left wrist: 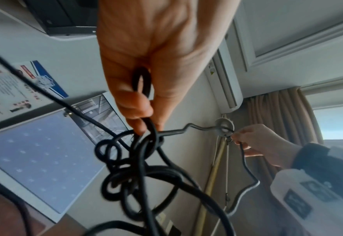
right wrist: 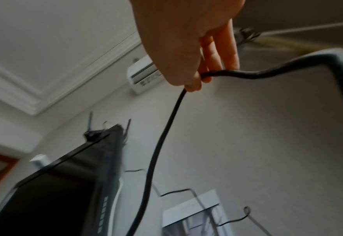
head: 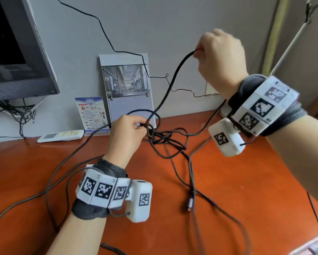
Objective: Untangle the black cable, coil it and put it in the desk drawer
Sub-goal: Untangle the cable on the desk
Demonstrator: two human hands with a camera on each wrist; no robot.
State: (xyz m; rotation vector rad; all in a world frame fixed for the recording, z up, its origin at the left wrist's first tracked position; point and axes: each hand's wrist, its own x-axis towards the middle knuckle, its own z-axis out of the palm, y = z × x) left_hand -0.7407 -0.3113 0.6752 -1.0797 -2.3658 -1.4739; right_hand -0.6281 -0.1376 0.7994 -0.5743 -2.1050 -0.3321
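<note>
A: Start left of the knot. What's there?

B: A dark flat monitor against the wall, then a white remote control on the reddish-brown wooden desk, both left of the knot and apart from it.

A: And the knot itself?

B: The long black rubber cable bunches into a tangle just above the desk. The left hand has its grip closed on it: the left wrist view shows thumb and fingers pinching a small loop at the top of the tangle. I'd judge it is there to anchor the knot.

A: Right of the knot?

B: The right hand is raised well above it, fingers pinched round a single strand, which runs down to the tangle. It looks like one run being drawn out.

A: Anything loose?

B: Slack loops trail over the desk, and a small plug end lies nearer than the knot. No drawer is in view; coiling isn't begun.
</note>
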